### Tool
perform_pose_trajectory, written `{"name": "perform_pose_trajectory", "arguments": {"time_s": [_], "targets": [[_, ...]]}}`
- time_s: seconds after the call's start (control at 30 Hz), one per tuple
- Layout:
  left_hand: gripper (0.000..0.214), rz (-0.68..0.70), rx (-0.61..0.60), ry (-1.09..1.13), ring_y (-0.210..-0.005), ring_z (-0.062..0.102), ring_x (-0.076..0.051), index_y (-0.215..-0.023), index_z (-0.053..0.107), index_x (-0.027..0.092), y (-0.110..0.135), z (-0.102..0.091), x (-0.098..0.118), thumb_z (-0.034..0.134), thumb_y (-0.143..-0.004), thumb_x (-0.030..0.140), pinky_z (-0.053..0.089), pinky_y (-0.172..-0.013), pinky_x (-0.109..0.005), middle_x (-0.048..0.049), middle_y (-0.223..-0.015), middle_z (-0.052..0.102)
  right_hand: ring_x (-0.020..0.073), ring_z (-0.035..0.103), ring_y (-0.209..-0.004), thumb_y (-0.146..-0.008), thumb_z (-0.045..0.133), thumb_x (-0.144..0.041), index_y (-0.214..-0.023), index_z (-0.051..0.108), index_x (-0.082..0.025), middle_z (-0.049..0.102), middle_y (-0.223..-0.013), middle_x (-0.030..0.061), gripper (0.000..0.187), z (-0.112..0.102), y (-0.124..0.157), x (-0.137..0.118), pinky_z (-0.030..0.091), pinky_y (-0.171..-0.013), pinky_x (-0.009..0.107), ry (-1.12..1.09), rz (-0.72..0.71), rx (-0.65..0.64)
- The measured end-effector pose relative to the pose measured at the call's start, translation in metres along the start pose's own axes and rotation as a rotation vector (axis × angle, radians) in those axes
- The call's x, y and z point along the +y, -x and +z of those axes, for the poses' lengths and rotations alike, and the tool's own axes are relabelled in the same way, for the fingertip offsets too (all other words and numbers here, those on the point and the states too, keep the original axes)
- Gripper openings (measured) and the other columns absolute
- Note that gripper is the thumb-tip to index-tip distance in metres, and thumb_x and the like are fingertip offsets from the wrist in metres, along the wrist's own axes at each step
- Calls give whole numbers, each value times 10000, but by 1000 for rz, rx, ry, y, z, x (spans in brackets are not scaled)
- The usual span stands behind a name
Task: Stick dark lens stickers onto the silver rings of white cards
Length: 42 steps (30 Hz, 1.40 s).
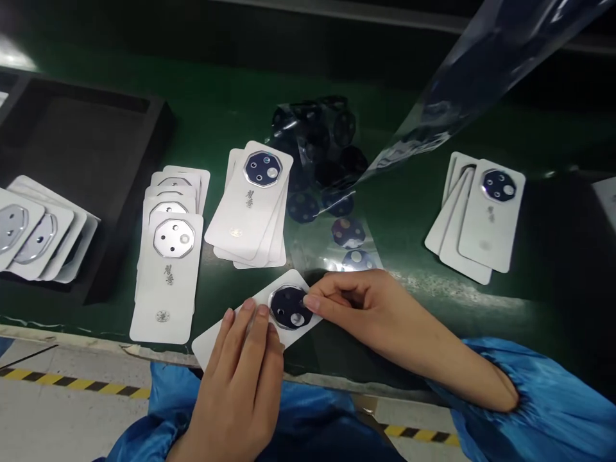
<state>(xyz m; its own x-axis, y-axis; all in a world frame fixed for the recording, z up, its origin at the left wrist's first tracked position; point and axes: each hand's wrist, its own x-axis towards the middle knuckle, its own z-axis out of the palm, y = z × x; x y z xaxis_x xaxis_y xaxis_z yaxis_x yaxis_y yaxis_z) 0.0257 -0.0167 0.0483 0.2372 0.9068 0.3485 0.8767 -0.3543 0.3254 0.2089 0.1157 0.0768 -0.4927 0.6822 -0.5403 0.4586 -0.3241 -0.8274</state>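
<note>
A white phone back panel (212, 343) lies aslant at the table's front edge. Its octagonal camera ring is filled by a dark round sticker (289, 307) with holes. My left hand (240, 378) rests flat across the panel, fingers stretched out, just left of the ring. From the right, my right hand (359, 301) pinches at the sticker's right edge with thumb and forefinger. Beyond it, a clear plastic sheet (317, 247) carries several more dark round stickers (347, 232). Behind the left hand is a pile of panels with dark camera areas (255, 205).
A column of overlapping panels with white camera areas (171, 301) lies at left. Farther left, a black tray (154, 147) holds more panels (72, 237). Another dark-camera pile (491, 218) lies at right. A strip of clear film (447, 96) rises from the sheet toward the upper right.
</note>
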Motion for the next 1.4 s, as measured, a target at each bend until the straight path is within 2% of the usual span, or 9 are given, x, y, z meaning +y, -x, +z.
{"name": "perform_pose_trajectory", "arguments": {"time_s": [0.07, 0.2, 0.43, 0.6, 0.8, 1.0, 1.4], "targets": [[219, 22, -60, -2, -1308, 539, -429, -1152, 653, -24, -2, -4, -1, 609, -939, 6, 570, -1005, -615, -265, -1310, 611, 148, 317, -539, -917, 663, -465, -753, 718, -191, 377, -581, -30, 324, 1, 1, -1, 234, -487, 275, 18, 9, 5], [271, 30, -92, -5, -1316, 525, -445, -1203, 642, -21, -2, -9, -3, 615, -936, 17, 555, -1000, -641, -274, -1317, 602, 147, 323, -533, -926, 671, -455, -747, 727, -204, 393, -576, -27, 314, 0, 1, -1, 241, -485, 274, 47, 16, 14], [357, 34, -201, 23, -1382, 445, -458, -1338, 586, 22, -2, -15, -4, 578, -988, 91, 506, -1044, -650, -267, -1385, 556, 179, 452, -580, -935, 671, -496, -800, 758, -220, 579, -692, 29, 319, -4, 1, 0, 266, -475, 291, 100, 74, -7], [371, -1, -230, 45, -1399, 432, -439, -1375, 573, 58, -3, -17, -3, 548, -1009, 108, 492, -1057, -636, -242, -1415, 540, 186, 485, -579, -934, 673, -485, -797, 762, -214, 570, -679, 31, 316, -4, 1, -3, 287, -468, 290, 147, 77, 8], [379, 18, -214, 50, -1391, 438, -449, -1380, 568, 49, -1, -14, -4, 546, -1009, 120, 499, -1025, -649, -245, -1417, 535, 171, 442, -534, -935, 664, -474, -767, 749, -227, 547, -633, 13, 311, -4, 1, -4, 300, -448, 278, 165, 75, 15], [400, -40, -254, 63, -1428, 397, -424, -1392, 549, 55, -3, -18, 0, 567, -993, 86, 465, -1084, -641, -223, -1443, 519, 167, 441, -542, -934, 675, -466, -766, 760, -239, 555, -642, 9, 296, -3, 0, -6, 299, -456, 277, 155, 73, 16], [396, -45, -257, 53, -1438, 384, -415, -1385, 546, 49, -3, -18, 0, 552, -989, 59, 467, -1095, -634, -220, -1461, 505, 160, 411, -528, -943, 687, -479, -781, 757, -237, 564, -645, 11, 299, -5, 1, -5, 283, -446, 270, 151, 83, 6]]}}
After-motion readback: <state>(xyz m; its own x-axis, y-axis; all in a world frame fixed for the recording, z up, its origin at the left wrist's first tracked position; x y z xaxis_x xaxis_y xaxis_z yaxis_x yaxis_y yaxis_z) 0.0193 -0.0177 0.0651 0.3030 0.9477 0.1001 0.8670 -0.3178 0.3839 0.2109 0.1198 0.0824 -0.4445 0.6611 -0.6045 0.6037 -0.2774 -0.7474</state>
